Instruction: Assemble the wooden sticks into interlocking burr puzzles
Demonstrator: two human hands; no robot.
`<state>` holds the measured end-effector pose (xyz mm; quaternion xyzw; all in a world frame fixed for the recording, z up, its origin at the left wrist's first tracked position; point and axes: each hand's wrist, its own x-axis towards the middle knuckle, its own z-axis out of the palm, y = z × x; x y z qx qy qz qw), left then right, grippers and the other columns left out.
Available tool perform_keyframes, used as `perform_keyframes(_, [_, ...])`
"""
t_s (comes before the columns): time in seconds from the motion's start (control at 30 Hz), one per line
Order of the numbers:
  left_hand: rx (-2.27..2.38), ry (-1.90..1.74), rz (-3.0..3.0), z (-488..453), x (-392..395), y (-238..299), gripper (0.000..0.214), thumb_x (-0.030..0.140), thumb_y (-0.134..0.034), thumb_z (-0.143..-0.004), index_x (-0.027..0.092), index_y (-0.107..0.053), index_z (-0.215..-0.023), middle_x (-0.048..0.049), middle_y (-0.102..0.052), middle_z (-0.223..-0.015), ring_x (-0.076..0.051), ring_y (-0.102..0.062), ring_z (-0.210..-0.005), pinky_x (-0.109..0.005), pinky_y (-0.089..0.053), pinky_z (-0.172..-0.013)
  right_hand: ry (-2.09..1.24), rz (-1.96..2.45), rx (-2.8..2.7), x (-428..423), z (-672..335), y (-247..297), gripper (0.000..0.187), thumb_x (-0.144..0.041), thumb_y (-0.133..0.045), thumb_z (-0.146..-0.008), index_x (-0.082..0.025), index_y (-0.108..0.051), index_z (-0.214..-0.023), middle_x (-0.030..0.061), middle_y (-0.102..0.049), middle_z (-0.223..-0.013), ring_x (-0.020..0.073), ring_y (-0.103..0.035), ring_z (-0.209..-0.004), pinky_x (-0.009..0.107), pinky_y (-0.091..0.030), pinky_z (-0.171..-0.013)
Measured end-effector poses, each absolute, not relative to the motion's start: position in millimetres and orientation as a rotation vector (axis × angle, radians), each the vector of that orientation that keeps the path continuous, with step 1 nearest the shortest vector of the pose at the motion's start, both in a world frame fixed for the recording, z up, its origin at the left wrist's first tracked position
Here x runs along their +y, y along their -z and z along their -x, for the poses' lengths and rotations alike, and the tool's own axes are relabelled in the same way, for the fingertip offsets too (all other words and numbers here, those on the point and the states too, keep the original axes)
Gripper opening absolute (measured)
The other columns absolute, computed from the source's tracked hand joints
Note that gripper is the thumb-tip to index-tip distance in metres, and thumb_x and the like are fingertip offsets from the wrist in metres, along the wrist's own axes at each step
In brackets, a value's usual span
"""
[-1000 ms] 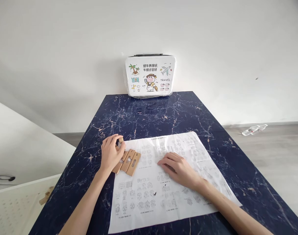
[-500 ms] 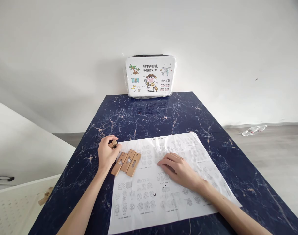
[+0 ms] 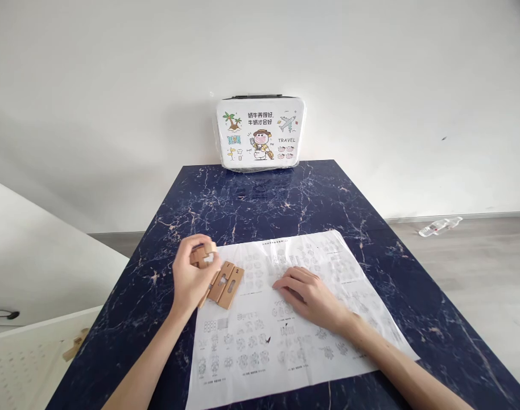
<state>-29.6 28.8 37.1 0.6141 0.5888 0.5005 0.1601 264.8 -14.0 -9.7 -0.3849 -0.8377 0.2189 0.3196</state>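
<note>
My left hand (image 3: 190, 272) is closed around a small wooden interlocking puzzle (image 3: 203, 254), raised a little at the left edge of the paper. Fingers cover part of it. Just beneath and to the right lie flat wooden slotted pieces (image 3: 231, 289), side by side and partly over the sheet. The numbers 1 and 2 show on two of them; a third is mostly hidden behind my hand. My right hand (image 3: 306, 290) rests palm down on the printed instruction sheet (image 3: 251, 390), its fingers loosely bent and holding nothing.
The dark blue marbled table (image 3: 260, 210) runs up to the wall. A white cartoon-printed case (image 3: 260, 136) stands upright at its far end. At lower left is a white perforated bin (image 3: 25, 364) with a wooden piece (image 3: 75, 345) by its edge. A plastic bottle (image 3: 439, 226) lies on the floor at right.
My left hand has lifted slightly and moved right with the wooden puzzle, now covering the piece numbered 3. My right hand stays on the sheet. The view has shifted slightly.
</note>
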Motion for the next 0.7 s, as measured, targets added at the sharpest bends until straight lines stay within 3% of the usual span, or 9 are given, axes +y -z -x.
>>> perform_keyframes(0.1, [1.24, -1.208, -1.775, 2, 4, -44, 0.021, 0.022, -0.071, -0.086, 0.026, -0.062, -0.104, -0.0066, -0.065, -0.12, -0.023, -0.071, -0.094, -0.03, -0.061, -0.064, -0.578, 1.015, -2.197, -14, -264, 10, 0.021, -0.018, -0.054, -0.11, -0.025, -0.073, -0.116, 0.0064, -0.075, -0.104, 0.0233, -0.073, -0.093, 0.041, -0.063, -0.083])
perform_keyframes(0.2, [0.994, -0.93, -1.85, -21, -17, -42, 0.029, 0.012, -0.072, -0.08, 0.026, -0.065, -0.105, -0.0076, -0.062, -0.127, -0.025, -0.069, -0.106, -0.036, -0.063, -0.08, -0.573, 1.003, -2.195, -13, -264, 10, 0.02, -0.017, -0.054, -0.11, -0.024, -0.072, -0.113, 0.006, -0.073, -0.1, 0.023, -0.071, -0.09, 0.04, -0.061, -0.081])
perform_keyframes(0.3, [0.885, -0.736, -1.855, -32, -28, -32, 0.035, 0.005, -0.072, -0.077, 0.026, -0.066, -0.104, -0.0079, -0.061, -0.129, -0.025, -0.069, -0.108, -0.038, -0.063, -0.083, -0.577, 1.006, -2.192, -13, -264, 10, 0.02, -0.015, -0.053, -0.109, -0.023, -0.071, -0.106, 0.0053, -0.07, -0.094, 0.022, -0.067, -0.085, 0.038, -0.058, -0.076])
perform_keyframes(0.53, [1.022, -0.751, -1.985, -27, -18, -18, 0.033, 0.005, -0.069, -0.079, 0.026, -0.066, -0.105, -0.0067, -0.061, -0.128, -0.026, -0.068, -0.111, -0.042, -0.061, -0.09, -0.604, 0.997, -2.188, -13, -265, 11, 0.021, -0.017, -0.053, -0.11, -0.024, -0.072, -0.112, 0.006, -0.072, -0.101, 0.0231, -0.069, -0.09, 0.041, -0.059, -0.082])
perform_keyframes(0.7, [1.107, -0.721, -2.028, -20, -7, -19, 0.027, 0.009, -0.068, -0.084, 0.025, -0.065, -0.105, -0.0069, -0.061, -0.129, -0.027, -0.068, -0.11, -0.038, -0.061, -0.083, -0.599, 1.002, -2.196, -14, -266, 11, 0.021, -0.018, -0.053, -0.111, -0.024, -0.073, -0.117, 0.0062, -0.073, -0.103, 0.0233, -0.07, -0.093, 0.042, -0.059, -0.083])
